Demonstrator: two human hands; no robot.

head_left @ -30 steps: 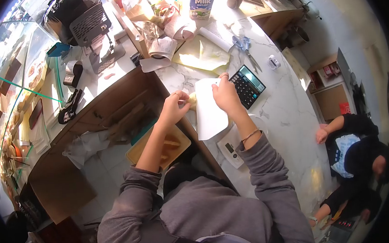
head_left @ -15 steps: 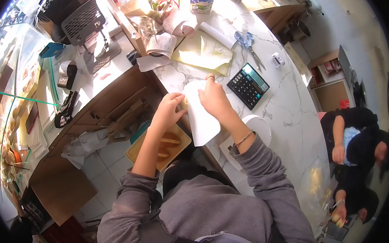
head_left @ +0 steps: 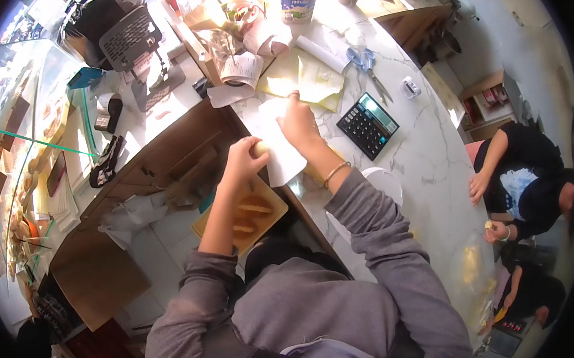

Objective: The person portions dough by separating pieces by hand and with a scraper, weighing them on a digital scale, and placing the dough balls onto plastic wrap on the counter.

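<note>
Grasping the upper part of a blank white curved sheet of paper (head_left: 284, 160) with the right hand (head_left: 298, 121), left of the black rectangular calculator (head_left: 368, 127), and pinching a small pale-yellow item (head_left: 260, 149) at its edge with the left hand (head_left: 245, 158). Cannot tell what that item is, mostly covered by fingers. Hiding part of the sheet behind the right hand, and part of a round white container (head_left: 389, 186), nearer the body than the calculator, behind the right sleeve (head_left: 368, 203). Cut off at the top beyond the calculator: a blue-and-white milk carton (head_left: 298, 4). Blurred nearer the body, right of the calculator: a clear bag with yellow contents (head_left: 470, 262). Resting around the calculator on a white grey-veined marble tabletop (head_left: 425, 159): blue-handled scissors (head_left: 363, 59) and crumpled yellowish paper (head_left: 323, 80) beyond, a small white case (head_left: 410, 87) to the right. Seen far right of the calculator, two people in black (head_left: 531, 152); far left, a glass display case (head_left: 36, 63), washed out by glare.
</note>
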